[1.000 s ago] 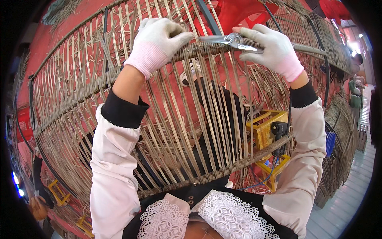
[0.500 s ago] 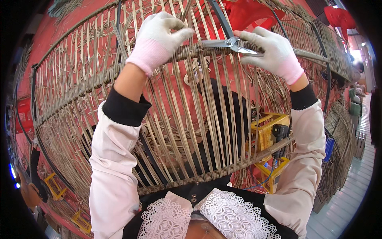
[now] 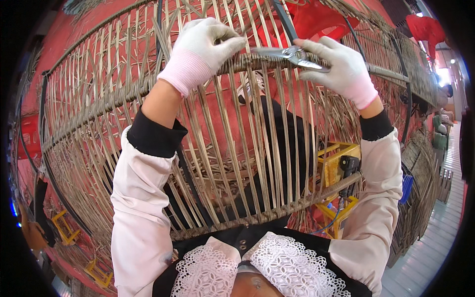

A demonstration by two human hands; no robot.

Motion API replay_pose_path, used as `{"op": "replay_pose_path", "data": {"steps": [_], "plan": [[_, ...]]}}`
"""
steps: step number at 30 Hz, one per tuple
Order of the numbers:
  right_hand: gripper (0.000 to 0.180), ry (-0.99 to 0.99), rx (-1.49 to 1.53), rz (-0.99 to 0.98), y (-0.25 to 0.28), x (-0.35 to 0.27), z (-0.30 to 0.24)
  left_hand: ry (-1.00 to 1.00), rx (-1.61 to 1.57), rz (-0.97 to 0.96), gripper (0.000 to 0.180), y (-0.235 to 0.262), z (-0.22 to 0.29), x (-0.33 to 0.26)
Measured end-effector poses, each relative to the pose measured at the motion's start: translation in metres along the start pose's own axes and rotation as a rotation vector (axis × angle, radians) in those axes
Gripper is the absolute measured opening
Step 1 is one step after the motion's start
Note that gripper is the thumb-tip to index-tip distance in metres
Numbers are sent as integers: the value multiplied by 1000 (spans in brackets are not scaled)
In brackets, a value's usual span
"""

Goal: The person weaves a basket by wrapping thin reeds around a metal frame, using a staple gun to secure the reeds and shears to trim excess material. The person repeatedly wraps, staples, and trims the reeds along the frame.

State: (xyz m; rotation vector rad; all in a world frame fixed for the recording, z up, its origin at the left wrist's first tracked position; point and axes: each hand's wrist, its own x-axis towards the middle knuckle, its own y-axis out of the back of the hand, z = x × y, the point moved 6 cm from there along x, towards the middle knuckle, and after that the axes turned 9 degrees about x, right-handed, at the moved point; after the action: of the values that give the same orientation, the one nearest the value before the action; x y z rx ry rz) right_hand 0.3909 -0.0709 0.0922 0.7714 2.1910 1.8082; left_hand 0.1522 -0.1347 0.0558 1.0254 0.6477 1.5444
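The person's right hand (image 3: 339,63) is grasping metal shears (image 3: 300,58) in its fingers, with the blades pointing leftward along the wrapped crossbar (image 3: 257,62) of a slatted wicker panel (image 3: 277,212). The left hand (image 3: 202,48) is curling its fingers toward the thumb beside that crossbar; whether they are pinching a strand cannot be told.

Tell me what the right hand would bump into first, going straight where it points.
Led by the shears it holds, the right hand would probably meet the left hand first, though depth is unclear: the wrapped bar might come sooner.
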Motion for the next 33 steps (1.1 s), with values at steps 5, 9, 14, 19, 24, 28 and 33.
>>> {"op": "replay_pose_path", "data": {"steps": [5, 9, 14, 19, 24, 28, 33], "plan": [[61, 162, -173, -11, -7, 16, -17, 12, -360, -67, 29, -7, -7, -7], [60, 67, -92, -71, -12, 16, -11, 8, -166, 41, 31, 0, -11, -7], [59, -120, 34, -49, -12, 6, -4, 175, 327, -56, 44, 11, -34, -11], [62, 25, -79, -76, -6, 12, -17, -3, 176, 53, 43, 6, -22, -17], [61, 26, -145, -107, -3, 18, -21, 35, -367, -125, 35, -15, -17, -10], [58, 108, -89, -52, -6, 17, -27, 116, -576, -219, 32, -16, -18, -11], [56, -57, -66, -73, -8, 14, -18, -50, -155, 79, 34, 14, -15, -19]]}}
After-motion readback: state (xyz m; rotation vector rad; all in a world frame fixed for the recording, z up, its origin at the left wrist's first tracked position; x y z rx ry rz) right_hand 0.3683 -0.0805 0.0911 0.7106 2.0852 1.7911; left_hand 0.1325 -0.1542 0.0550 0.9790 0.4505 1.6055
